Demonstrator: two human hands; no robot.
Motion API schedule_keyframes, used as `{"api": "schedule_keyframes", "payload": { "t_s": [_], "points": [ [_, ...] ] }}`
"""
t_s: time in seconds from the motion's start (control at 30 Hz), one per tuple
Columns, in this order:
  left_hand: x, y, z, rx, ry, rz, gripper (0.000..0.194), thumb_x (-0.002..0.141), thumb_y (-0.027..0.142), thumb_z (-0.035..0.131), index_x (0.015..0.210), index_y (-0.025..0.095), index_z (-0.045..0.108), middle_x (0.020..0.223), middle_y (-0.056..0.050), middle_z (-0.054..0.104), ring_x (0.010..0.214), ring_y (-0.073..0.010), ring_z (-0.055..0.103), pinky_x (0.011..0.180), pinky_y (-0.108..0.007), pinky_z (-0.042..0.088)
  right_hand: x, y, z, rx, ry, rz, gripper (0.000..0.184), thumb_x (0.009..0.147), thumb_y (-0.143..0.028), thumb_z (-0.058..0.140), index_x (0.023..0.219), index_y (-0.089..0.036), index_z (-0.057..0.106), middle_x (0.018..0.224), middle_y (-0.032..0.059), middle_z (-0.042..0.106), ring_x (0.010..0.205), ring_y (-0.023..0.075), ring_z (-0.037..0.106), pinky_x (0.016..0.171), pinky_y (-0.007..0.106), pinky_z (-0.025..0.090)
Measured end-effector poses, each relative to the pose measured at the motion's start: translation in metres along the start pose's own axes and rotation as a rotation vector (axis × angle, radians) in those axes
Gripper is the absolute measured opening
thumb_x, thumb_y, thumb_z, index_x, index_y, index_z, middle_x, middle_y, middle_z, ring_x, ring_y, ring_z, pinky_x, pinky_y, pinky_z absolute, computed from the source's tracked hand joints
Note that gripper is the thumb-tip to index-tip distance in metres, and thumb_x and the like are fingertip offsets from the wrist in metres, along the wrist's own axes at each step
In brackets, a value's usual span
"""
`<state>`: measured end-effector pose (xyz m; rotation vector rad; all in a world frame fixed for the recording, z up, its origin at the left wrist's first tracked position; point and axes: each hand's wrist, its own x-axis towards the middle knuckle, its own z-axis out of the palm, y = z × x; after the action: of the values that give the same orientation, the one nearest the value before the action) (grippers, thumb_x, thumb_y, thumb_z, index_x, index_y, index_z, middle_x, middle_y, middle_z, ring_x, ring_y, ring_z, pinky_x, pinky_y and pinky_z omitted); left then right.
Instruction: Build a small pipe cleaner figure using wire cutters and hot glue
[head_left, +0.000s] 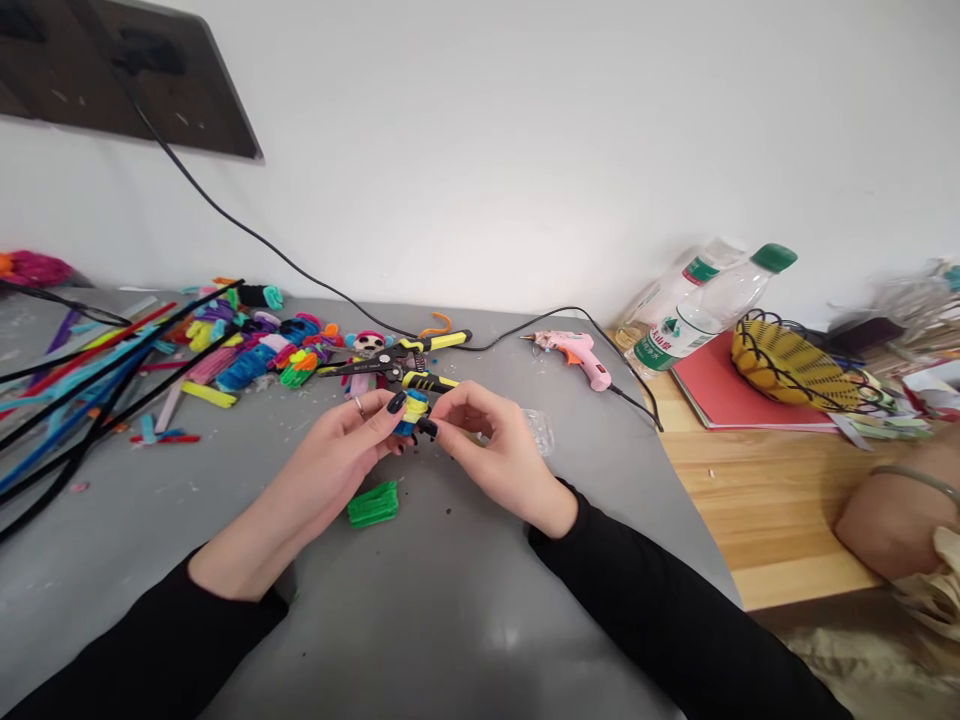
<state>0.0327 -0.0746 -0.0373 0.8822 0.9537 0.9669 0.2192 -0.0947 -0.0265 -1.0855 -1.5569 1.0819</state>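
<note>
Between both hands, just above the grey table mat [465, 590], is a small blue and yellow pipe-cleaner piece [414, 408]. My left hand [349, 440] is closed on it, thumb on top. With thumb and index finger, my right hand [499, 445] pinches a small black bit [427, 427] at its right end; whether that bit is joined to the piece I cannot tell. A flat green pipe-cleaner bundle [373, 504] lies below my hands. Right behind them rest wire-stripping pliers [405, 362] with yellow and black handles, jaws pointing left.
Loose pipe cleaners [97, 380] and colourful fuzzy pieces [255, 350] spread over the left. A pink glue gun [574, 355] lies at the back, its cord reaching the wall. Plastic bottles [679, 330] and a yellow basket [787, 370] stand right. Another person's arm [900, 510] is at far right.
</note>
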Motion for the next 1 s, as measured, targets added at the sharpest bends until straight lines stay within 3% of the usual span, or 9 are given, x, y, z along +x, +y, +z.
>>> {"api": "schedule_keyframes", "payload": {
  "t_s": [0.17, 0.53, 1.0],
  "points": [
    [-0.0004, -0.001, -0.0019, 0.014, 0.002, 0.002, 0.041, 0.065, 0.055, 0.098, 0.086, 0.023, 0.084, 0.094, -0.005, 0.074, 0.082, -0.0181, 0.061, 0.072, -0.027, 0.055, -0.0011, 0.0005, 0.0001, -0.023, 0.012, -0.047, 0.005, 0.09, -0.025, 0.06, 0.087, -0.022, 0.061, 0.083, -0.0007, 0.065, 0.07, 0.0118, 0.055, 0.064, 0.025, 0.045],
    [-0.0032, 0.0001, 0.0009, 0.136, -0.051, 0.075, 0.034, 0.074, 0.054, 0.091, 0.082, 0.022, 0.083, 0.086, -0.006, 0.073, 0.077, -0.0194, 0.061, 0.072, -0.03, 0.054, -0.0008, -0.0016, -0.0017, -0.037, 0.025, 0.038, 0.007, 0.089, -0.029, 0.062, 0.088, -0.022, 0.06, 0.083, -0.0001, 0.065, 0.071, 0.0127, 0.056, 0.066, 0.026, 0.047],
    [-0.0037, -0.0033, -0.0049, 0.248, -0.033, 0.117, 0.029, 0.081, 0.053, 0.084, 0.085, 0.024, 0.085, 0.082, -0.006, 0.076, 0.075, -0.0222, 0.064, 0.073, -0.034, 0.054, -0.0013, -0.0011, -0.0012, -0.047, -0.015, 0.0, 0.006, 0.091, -0.028, 0.06, 0.089, -0.023, 0.06, 0.088, 0.0002, 0.066, 0.072, 0.0126, 0.058, 0.068, 0.027, 0.049]
  ]
}}
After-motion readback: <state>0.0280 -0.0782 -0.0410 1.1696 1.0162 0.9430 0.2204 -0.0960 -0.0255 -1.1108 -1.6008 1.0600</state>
